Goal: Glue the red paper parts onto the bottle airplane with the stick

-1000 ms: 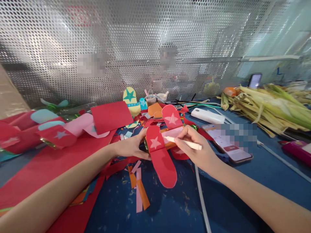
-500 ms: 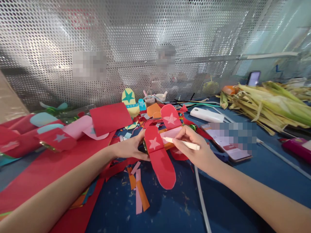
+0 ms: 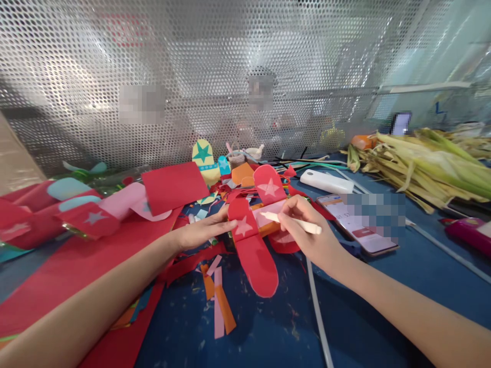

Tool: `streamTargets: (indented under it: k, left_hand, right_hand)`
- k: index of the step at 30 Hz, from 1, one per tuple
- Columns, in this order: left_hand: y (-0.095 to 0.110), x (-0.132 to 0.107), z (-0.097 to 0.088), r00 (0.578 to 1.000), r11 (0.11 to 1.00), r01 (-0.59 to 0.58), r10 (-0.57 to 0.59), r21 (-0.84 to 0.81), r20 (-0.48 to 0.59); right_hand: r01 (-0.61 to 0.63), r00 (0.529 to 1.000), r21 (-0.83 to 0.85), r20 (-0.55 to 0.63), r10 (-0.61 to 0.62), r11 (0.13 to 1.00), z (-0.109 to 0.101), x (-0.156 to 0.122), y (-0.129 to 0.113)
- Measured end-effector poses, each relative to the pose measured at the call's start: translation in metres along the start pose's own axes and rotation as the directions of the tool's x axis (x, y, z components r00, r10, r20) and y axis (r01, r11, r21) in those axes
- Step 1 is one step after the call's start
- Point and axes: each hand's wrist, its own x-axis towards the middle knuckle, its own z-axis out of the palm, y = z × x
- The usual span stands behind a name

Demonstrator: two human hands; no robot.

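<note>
A red paper plane [image 3: 255, 250] with pink stars on its wings lies on the blue table [image 3: 268, 327]. My left hand [image 3: 201, 231] rests beside its near wing, fingers stretched out flat against the wing's edge. My right hand [image 3: 312, 237] is closed round a white pen [image 3: 293, 223], whose tip touches the pink body of the plane between the two wings.
Red paper sheets [image 3: 76, 255] and paper scraps [image 3: 219, 301] cover the left. A phone [image 3: 358, 225] and a white power bank [image 3: 326, 181] lie to the right, with corn husks [image 3: 429, 163] behind. A white cable [image 3: 318, 317] runs toward me. A perforated metal screen [image 3: 230, 76] closes the back.
My left hand has let go of the plane's body and its fingers have flattened against the wing. The pen tip has shifted slightly right along the pink body.
</note>
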Motion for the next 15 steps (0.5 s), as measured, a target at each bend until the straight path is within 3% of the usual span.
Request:
streamTargets:
  k: [4,9,15]
  left_hand:
    - [0.001,0.002,-0.002,0.999,0.999,-0.028,0.028,0.015,0.030]
    - [0.006,0.003,-0.009,0.989,0.980,-0.128,0.115,0.151,0.093]
    - [0.002,0.003,-0.012,0.989,0.983,-0.115,0.100,0.142,0.110]
  right_hand:
    - [-0.020,1.000,0.016,0.002,0.020,1.000,0.000,0.000,0.001]
    - [-0.027,1.000,0.010,0.009,0.026,1.000,0.001,0.002,-0.001]
    - [-0.073,0.995,-0.029,0.063,0.075,0.997,0.001,0.000,-0.003]
